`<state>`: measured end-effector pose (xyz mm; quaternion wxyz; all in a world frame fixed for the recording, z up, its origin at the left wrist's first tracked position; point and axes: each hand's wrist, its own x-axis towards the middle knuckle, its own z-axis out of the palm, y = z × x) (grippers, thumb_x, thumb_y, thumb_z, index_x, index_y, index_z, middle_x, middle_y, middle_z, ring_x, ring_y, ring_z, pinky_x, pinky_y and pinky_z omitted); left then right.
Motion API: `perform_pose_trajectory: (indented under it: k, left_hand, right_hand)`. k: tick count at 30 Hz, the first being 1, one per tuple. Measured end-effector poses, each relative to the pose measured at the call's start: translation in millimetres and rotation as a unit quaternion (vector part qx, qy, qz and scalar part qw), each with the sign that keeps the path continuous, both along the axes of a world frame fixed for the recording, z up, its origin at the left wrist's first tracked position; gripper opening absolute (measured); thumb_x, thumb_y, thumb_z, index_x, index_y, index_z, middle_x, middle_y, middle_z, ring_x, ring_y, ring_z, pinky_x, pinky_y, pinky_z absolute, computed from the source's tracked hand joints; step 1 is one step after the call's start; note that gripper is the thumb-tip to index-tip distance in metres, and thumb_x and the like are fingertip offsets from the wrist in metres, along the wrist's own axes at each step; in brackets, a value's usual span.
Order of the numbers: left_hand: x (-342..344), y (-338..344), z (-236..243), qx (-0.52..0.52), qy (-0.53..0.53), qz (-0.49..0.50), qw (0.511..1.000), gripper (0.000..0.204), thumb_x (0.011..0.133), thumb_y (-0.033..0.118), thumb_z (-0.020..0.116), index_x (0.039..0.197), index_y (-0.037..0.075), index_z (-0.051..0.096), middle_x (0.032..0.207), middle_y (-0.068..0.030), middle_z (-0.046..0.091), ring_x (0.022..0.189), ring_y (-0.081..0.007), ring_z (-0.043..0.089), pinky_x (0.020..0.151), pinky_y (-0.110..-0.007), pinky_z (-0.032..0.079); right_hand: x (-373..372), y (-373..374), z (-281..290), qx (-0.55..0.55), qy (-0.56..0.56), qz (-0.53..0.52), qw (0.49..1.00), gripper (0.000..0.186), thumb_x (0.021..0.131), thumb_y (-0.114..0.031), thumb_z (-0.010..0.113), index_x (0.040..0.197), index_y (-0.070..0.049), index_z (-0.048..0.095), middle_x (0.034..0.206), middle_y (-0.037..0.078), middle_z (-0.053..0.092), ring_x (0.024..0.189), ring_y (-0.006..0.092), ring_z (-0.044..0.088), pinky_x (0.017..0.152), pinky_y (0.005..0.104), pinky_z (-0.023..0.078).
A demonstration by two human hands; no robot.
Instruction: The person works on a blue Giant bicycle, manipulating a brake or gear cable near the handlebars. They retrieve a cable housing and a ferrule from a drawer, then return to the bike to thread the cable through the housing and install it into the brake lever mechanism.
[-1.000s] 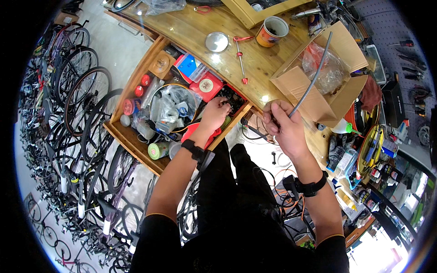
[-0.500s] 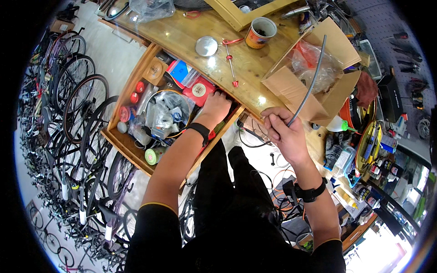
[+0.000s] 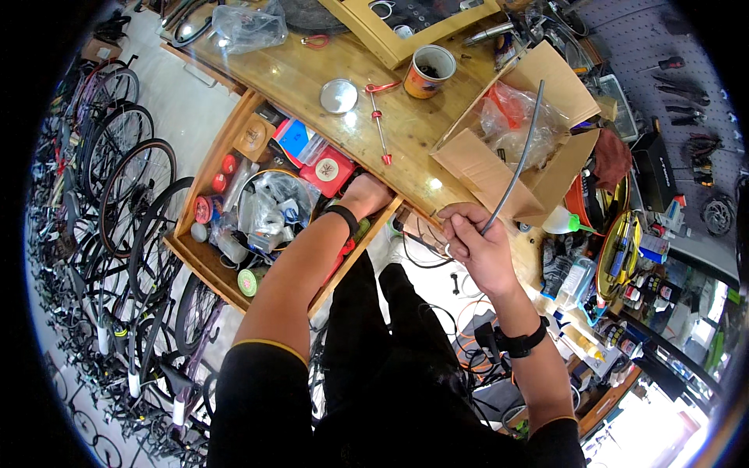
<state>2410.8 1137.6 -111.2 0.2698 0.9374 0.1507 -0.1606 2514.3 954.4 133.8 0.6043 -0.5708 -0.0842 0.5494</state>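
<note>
My left hand (image 3: 370, 195) reaches into the right end of an open wooden drawer (image 3: 204, 256), beside a red box (image 3: 328, 171) with a round pale label. Its fingers are hidden among the contents, so whatever they touch does not show. Over the bench's front edge, my right hand (image 3: 477, 243) is closed in a pinch around a length of grey cable housing (image 3: 519, 160), which curves up in front of an open cardboard box (image 3: 477, 168). Clear plastic bags (image 3: 273, 204), a green-lidded tin (image 3: 248, 281) and small red tins (image 3: 228, 164) lie in the drawer.
On the wooden bench (image 3: 296, 78) lie a red-ended quick-release skewer (image 3: 378, 117), a round metal lid (image 3: 339, 96) and an open can (image 3: 429, 72). Bottles and tools crowd the right side. Many bicycles (image 3: 140, 195) stand at left; cables lie on the floor below.
My left hand has shifted right, away from the red box and deeper into the drawer's right corner. The right hand still grips the housing. The whole view has moved slightly.
</note>
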Motion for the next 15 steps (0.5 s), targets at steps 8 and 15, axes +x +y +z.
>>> perform_pose_trajectory:
  k: [8,15]
  left_hand:
    - [-21,11,-12,0.12,-0.076,-0.091,0.986,0.029,0.087,0.014,0.05,0.109,0.003,0.065,0.11,-0.0185,0.066,0.099,-0.0371,0.064,0.081,-0.043,0.053]
    - [-59,11,111,-0.168,-0.241,0.158,0.943,0.017,0.082,0.013,0.069,0.093,0.001,0.064,0.081,-0.0104,0.062,0.067,-0.0204,0.062,0.06,-0.031,0.048]
  right_hand:
    - [1,2,10,-0.013,-0.026,0.02,0.999,0.018,0.1,-0.009,0.049,0.107,0.004,0.06,0.075,0.0,0.053,0.055,0.0044,0.038,0.048,0.0192,0.031]
    - [5,4,17,-0.011,-0.04,0.046,0.998,0.019,0.101,-0.012,0.048,0.107,0.001,0.061,0.07,0.0,0.052,0.054,0.0046,0.039,0.048,0.0192,0.031]
